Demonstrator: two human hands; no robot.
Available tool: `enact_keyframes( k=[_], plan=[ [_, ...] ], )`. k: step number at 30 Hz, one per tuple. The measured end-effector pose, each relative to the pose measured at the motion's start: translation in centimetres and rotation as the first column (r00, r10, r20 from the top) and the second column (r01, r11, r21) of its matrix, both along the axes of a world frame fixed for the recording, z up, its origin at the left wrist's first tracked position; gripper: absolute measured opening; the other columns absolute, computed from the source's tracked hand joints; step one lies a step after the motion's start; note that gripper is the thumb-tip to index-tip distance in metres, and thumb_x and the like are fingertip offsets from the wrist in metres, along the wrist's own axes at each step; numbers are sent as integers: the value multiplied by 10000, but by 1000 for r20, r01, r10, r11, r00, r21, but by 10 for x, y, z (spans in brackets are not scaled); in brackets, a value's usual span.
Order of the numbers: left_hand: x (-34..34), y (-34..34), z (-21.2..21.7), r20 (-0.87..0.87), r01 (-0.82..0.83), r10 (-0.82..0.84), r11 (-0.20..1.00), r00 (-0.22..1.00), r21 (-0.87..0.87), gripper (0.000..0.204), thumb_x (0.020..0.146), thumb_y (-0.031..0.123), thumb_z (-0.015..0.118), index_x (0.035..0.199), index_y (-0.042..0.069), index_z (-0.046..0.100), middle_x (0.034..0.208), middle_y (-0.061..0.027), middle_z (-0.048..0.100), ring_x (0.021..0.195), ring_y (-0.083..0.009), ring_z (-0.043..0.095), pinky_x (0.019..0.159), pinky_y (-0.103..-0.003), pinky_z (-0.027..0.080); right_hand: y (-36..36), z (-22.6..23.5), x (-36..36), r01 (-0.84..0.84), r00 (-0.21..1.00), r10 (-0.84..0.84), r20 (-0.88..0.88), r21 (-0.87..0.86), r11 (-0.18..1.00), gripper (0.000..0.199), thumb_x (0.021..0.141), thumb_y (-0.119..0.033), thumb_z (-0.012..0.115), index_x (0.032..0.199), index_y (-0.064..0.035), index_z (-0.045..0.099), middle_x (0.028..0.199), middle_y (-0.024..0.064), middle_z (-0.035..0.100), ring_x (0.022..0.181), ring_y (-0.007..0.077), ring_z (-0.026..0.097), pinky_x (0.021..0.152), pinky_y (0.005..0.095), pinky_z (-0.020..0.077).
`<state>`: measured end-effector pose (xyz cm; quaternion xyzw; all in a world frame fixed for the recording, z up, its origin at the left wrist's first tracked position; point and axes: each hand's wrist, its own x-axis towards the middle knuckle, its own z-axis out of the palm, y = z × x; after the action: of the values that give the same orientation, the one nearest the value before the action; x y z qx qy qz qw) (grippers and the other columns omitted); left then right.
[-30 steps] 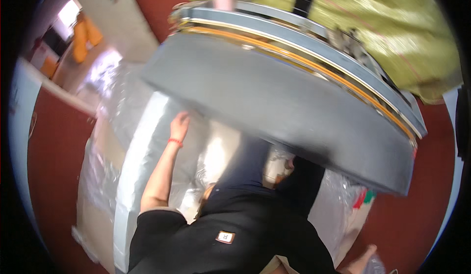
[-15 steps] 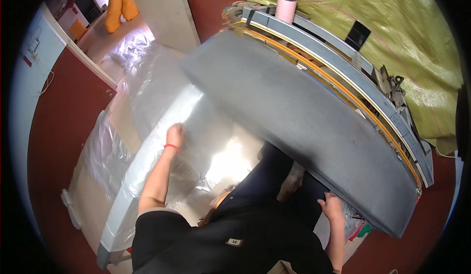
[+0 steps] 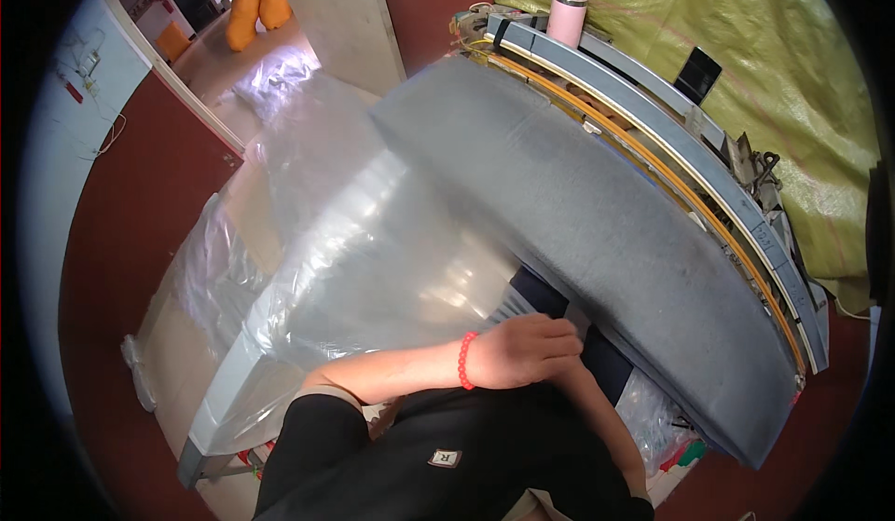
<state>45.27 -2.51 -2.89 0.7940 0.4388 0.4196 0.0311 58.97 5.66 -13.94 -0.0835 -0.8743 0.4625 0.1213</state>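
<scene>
My left hand [image 3: 520, 349], with a red bead bracelet on its wrist, is in front of my body with its fingers curled closed. Folds of a clear plastic sheet [image 3: 373, 260] gather at it, and the sheet stretches from there to a pale wrapped bar on the left. My right hand [image 3: 567, 370] meets the left and lies mostly behind it, so its fingers are hidden. Just beyond both hands is the edge of a long grey padded board [image 3: 597, 213].
Behind the board runs a blue-grey rail [image 3: 653, 102] with orange tubing. A pink flask [image 3: 568, 8] and a dark phone [image 3: 698, 75] stand along it, against a yellow-green tarp [image 3: 792, 102]. The wrapped bar [image 3: 233, 381] slopes down at left. Orange bundles [image 3: 245, 13] sit beyond the doorway.
My left hand has come across from the wrapped bar to my right hand, drawing the plastic sheet toward me. My right hand has moved up and inward from the board's near edge.
</scene>
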Motion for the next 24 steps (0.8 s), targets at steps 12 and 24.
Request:
enact_keyframes(
  k=[12, 24],
  plan=[
    [28, 53, 94, -7, 34, -34, 997, 999, -65, 59, 681, 123, 608, 710, 119, 556, 615, -47, 520, 555, -237, 564, 474, -316, 446, 25, 112, 169, 266, 906, -245, 345, -15, 964, 138, 623, -63, 691, 727, -29, 607, 588, 86, 580, 586, 137, 587, 545, 265, 451],
    [-103, 36, -46, -379, -101, -214, 744, 900, -660, 177, 691, 138, 617, 865, 125, 590, 733, -132, 596, 706, -330, 579, 595, -427, 449, 39, 132, 568, 732, -257, -922, -289, 565, -381, 213, 865, -209, 489, 965, -48, 585, 869, 82, 625, 803, 177, 568, 746, 302, 435]
  ],
)
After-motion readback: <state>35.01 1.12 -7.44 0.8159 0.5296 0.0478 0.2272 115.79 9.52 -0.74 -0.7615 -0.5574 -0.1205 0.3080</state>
